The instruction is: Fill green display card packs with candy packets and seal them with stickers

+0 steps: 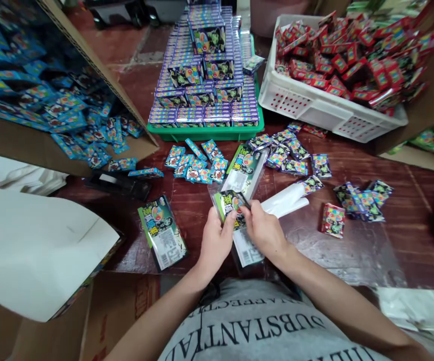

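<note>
Between my hands is a green and black printed packet (227, 201) with a clear plastic edge. My left hand (217, 238) pinches its left side, thumb on top. My right hand (266, 228) has its fingers closed on the right side. Beneath them lies another printed packet (249, 248), partly covered by my hands. Just beyond is a green packet in a clear sleeve (245, 165). A similar flat packet (163, 232) rests to the left. White rolled strips (286, 200) lie right of my right hand.
Small blue boxes (197, 165) and purple boxes (290, 150) lie loose on the table. A green tray (205, 133) bears stacked purple boxes. A white basket (314, 113) holds red packs. One red box (332, 220) sits right. A cardboard carton (100, 65) of blue boxes stands left.
</note>
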A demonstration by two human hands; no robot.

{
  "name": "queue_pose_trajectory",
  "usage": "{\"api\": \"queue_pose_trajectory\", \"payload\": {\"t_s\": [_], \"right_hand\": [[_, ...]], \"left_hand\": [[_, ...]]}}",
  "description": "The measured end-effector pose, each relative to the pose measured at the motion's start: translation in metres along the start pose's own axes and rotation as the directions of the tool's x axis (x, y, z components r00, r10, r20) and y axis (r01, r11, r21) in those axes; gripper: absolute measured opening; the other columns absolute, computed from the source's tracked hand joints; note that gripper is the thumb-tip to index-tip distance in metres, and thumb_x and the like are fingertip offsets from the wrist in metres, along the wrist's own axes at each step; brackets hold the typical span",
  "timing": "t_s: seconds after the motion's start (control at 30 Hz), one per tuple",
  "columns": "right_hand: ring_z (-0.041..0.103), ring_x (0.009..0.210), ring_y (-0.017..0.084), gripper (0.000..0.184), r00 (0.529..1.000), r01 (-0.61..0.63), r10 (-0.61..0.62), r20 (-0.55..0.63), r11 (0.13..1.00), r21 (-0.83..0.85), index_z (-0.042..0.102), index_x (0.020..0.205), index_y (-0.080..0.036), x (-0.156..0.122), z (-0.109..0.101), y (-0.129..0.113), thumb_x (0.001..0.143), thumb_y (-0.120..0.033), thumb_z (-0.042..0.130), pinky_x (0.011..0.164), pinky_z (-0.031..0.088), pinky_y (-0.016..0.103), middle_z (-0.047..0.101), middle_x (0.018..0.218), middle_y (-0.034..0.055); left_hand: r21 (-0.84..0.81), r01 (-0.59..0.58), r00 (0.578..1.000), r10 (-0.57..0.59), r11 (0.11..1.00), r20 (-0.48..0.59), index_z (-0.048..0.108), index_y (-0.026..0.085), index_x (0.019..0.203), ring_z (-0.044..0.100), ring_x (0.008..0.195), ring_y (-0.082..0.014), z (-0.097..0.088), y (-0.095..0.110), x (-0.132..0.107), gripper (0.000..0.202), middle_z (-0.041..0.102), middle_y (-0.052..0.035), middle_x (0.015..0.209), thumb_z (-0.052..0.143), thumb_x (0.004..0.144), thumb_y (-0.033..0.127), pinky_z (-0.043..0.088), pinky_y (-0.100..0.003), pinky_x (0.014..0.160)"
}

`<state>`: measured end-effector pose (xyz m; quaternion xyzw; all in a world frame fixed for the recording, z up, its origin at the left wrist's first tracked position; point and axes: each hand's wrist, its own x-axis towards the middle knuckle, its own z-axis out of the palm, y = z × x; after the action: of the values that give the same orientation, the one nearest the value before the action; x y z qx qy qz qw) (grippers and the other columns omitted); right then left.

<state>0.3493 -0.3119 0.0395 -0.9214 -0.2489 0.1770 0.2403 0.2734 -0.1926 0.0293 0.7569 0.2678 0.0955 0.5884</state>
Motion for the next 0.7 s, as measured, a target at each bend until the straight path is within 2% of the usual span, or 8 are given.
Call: {"api": "queue_pose_trajectory", "payload": {"t_s": [0.1, 0.2, 0.27, 0.37, 0.47, 0.57, 0.63, 0.7], "right_hand": [[0.075, 0.083, 0.029, 0.039, 0.992, 0.114, -0.117, 0.039, 0.991, 0.068, 0.06, 0.118, -0.018, 0.01, -0.022, 0.016, 0.105, -0.047, 0.037, 0.069, 0.055, 0.036, 0.077, 0.096, 0.0114], [0.072, 0.101, 0.028, 0.044, 0.969, 0.234, -0.224, -0.104, 0.968, 0.092, 0.064, 0.122, -0.023, 0.034, -0.072, 0.044, 0.102, -0.055, 0.041, 0.085, 0.056, 0.04, 0.074, 0.117, 0.0111], [0.069, 0.105, 0.032, 0.05, 0.947, 0.165, -0.18, -0.268, 0.983, -0.077, 0.065, 0.125, -0.02, 0.061, -0.107, 0.065, 0.1, -0.058, 0.044, 0.09, 0.054, 0.046, 0.072, 0.121, 0.014], [0.064, 0.113, 0.039, 0.067, 0.957, 0.072, -0.162, -0.241, 0.936, -0.345, 0.061, 0.131, -0.011, 0.111, -0.136, 0.082, 0.091, -0.064, 0.054, 0.095, 0.05, 0.054, 0.069, 0.121, 0.0216], [0.054, 0.123, 0.047, 0.088, 1.0, -0.025, 0.015, -0.025, 0.856, -0.516, 0.059, 0.133, -0.011, 0.151, -0.136, 0.074, 0.073, -0.075, 0.067, 0.091, 0.05, 0.059, 0.064, 0.128, 0.0256], [0.049, 0.127, 0.048, 0.082, 0.979, -0.082, 0.173, 0.105, 0.815, -0.574, 0.063, 0.127, -0.015, 0.171, -0.129, 0.057, 0.068, -0.072, 0.071, 0.09, 0.049, 0.059, 0.064, 0.125, 0.0234], [0.048, 0.127, 0.047, 0.075, 0.986, -0.036, 0.12, 0.113, 0.826, -0.562, 0.063, 0.127, -0.015, 0.176, -0.131, 0.052, 0.07, -0.064, 0.072, 0.094, 0.048, 0.059, 0.064, 0.123, 0.0221], [0.049, 0.126, 0.045, 0.078, 0.997, 0.074, -0.05, 0.063, 0.872, -0.483, 0.055, 0.136, -0.013, 0.173, -0.139, 0.054, 0.071, -0.054, 0.073, 0.099, 0.045, 0.058, 0.06, 0.127, 0.0228]], "left_hand": [[-0.035, 0.011, 0.995, -0.007, 0.999, 0.1, 0.05, 0.02, 0.133, 0.069, 0.105, -0.0219, -0.009, -0.008, -0.002, 0.044, 0.069, -0.0106, 0.123, 0.057, 0.098, 0.045, 0.056, -0.034, 0.087], [0.156, -0.115, 0.993, 0.11, 0.981, 0.041, 0.035, 0.022, 0.149, 0.068, 0.108, -0.0241, -0.036, -0.002, 0.006, 0.066, 0.061, -0.0153, 0.136, 0.063, 0.094, 0.046, 0.058, -0.038, 0.084], [0.447, -0.271, 0.95, 0.312, 0.853, -0.02, 0.039, 0.021, 0.148, 0.06, 0.121, -0.0276, -0.055, 0.014, 0.024, 0.064, 0.055, -0.0164, 0.142, 0.065, 0.093, 0.041, 0.053, -0.045, 0.099], [0.699, -0.493, 0.846, 0.473, 0.517, 0.247, 0.047, 0.017, 0.142, 0.049, 0.134, -0.0295, -0.065, 0.046, 0.074, 0.05, 0.054, -0.014, 0.144, 0.06, 0.095, 0.027, 0.037, -0.049, 0.115], [0.719, -0.647, 0.759, 0.304, 0.252, 0.576, 0.041, 0.014, 0.149, 0.045, 0.134, -0.0352, -0.051, 0.07, 0.132, 0.071, 0.051, -0.0153, 0.147, 0.069, 0.083, 0.021, 0.038, -0.05, 0.111], [0.712, -0.696, 0.716, 0.019, 0.094, 0.698, 0.039, 0.011, 0.15, 0.045, 0.129, -0.0432, -0.031, 0.079, 0.173, 0.096, 0.053, -0.0203, 0.143, 0.082, 0.066, 0.026, 0.037, -0.056, 0.107], [0.694, -0.72, 0.693, -0.04, 0.026, 0.72, 0.044, 0.009, 0.146, 0.047, 0.124, -0.0438, -0.026, 0.079, 0.185, 0.091, 0.055, -0.0219, 0.137, 0.081, 0.065, 0.025, 0.037, -0.056, 0.105], [0.681, -0.732, 0.68, 0.023, -0.017, 0.733, 0.049, 0.006, 0.14, 0.049, 0.121, -0.0424, -0.029, 0.081, 0.187, 0.076, 0.056, -0.0229, 0.132, 0.074, 0.069, 0.019, 0.039, -0.054, 0.102]]}}
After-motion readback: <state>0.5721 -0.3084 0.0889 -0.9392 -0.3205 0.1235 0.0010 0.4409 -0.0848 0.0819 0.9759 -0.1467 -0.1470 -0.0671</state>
